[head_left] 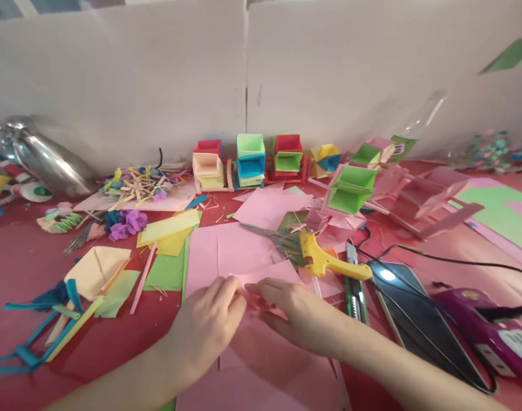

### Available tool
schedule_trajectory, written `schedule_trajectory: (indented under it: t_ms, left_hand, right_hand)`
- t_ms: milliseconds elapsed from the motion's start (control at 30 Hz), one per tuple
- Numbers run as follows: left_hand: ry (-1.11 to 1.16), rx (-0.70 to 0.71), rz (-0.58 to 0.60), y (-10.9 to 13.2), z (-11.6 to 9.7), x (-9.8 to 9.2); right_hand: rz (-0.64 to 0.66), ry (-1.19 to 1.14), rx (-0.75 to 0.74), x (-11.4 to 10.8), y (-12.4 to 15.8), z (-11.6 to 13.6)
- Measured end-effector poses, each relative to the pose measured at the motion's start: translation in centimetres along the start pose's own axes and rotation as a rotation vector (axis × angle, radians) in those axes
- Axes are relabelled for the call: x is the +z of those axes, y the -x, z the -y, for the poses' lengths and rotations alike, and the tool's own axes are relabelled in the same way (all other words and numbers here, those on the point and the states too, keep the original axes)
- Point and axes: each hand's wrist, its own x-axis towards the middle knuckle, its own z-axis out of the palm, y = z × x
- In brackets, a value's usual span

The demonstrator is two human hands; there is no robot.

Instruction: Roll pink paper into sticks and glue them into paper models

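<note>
Both hands meet over pink sheets of paper (282, 374) lying in front of me. My left hand (211, 319) has its fingers curled closed on the edge of a smaller piece of pink paper (278, 273). From the other side, my right hand (292, 314) holds the same piece, fingers bent over its edge and thumb lower down. The fingertips hide part of the edge between them. Just beyond my right hand lies a yellow glue gun (329, 261), beside scissors (282, 240) whose handles are partly covered. A utility knife (355, 285) lies right of it.
A phone (427, 325) with its light on and a purple power strip (487, 331) lie right, crossed by cables. Several folded paper boxes (251, 162) stand along the wall. Paper strips (66, 319), scraps, sticks (143, 185) and a metal jug (47, 157) are left.
</note>
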Motion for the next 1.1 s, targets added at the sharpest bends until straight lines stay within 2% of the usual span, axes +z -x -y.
schedule_trajectory:
  t_ms: [67, 200, 300, 367, 500, 667, 833, 967, 1100]
  left_hand:
    - [0.019, -0.002, -0.05, -0.1, 0.2, 0.1]
    - [0.142, 0.031, -0.13, 0.0, 0.5, 1.1]
    - [0.189, 0.039, -0.186, 0.5, 0.7, 1.8]
    - [0.18, 0.038, -0.201, 0.9, 0.7, 2.1]
    - [0.148, 0.024, -0.229, 1.4, 0.6, 2.4]
    - [0.225, -0.027, -0.221, 1.5, 0.0, 2.6]
    - [0.187, -0.023, -0.218, 2.0, 0.0, 2.6]
    - [0.148, 0.015, -0.046, 1.6, 0.2, 2.4]
    - [0.172, 0.031, -0.109, 1.1, 0.8, 2.0]
  right_hand:
    - [-0.022, -0.006, 0.034, -1.6, 0.4, -0.2]
    - [-0.04, 0.291, 0.151, -3.5, 1.9, -1.5]
    - [0.008, 0.47, 0.096, -3.8, 2.9, -2.3]
    - [-0.014, 0.543, 0.071, -3.8, 3.2, -2.5]
    - [-0.137, 0.427, 0.091, -3.4, 2.5, -2.3]
    - [-0.075, 0.222, 0.035, -1.7, 1.6, -2.3]
    - [-0.107, 0.293, -0.032, -0.4, 1.4, -2.7]
    - [-0.144, 0.416, -0.184, -0.1, 1.5, -2.4]
    - [-0.179, 0.45, -0.266, -0.1, 1.4, -1.4]
